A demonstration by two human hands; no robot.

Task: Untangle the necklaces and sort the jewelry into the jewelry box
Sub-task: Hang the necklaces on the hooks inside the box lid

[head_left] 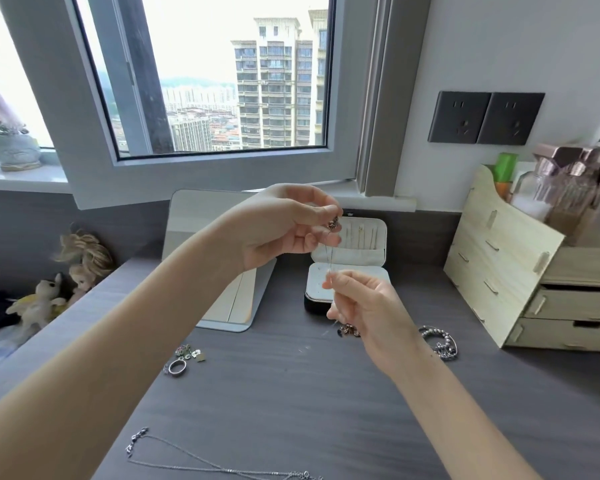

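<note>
My left hand [284, 226] is raised above the desk and pinches the small charm end of a thin necklace chain [329, 258]. Lower down, my right hand [364, 306] pinches the same chain, which hangs taut between the two hands. Behind them stands the open jewelry box [352, 258], white inside, with its lid upright. A small cluster of beads [349, 330] lies under my right hand. A ring [177, 367] and small earrings [189, 352] lie at the left. A silver bracelet [440, 342] lies at the right. Another thin silver necklace [201, 459] lies near the front edge.
A tilted tabletop mirror [219, 271] stands left of the box. A wooden drawer organiser [534, 278] with bottles fills the right side. Dolls [66, 282] lie beyond the desk's left edge. The window and wall sockets [485, 117] are behind.
</note>
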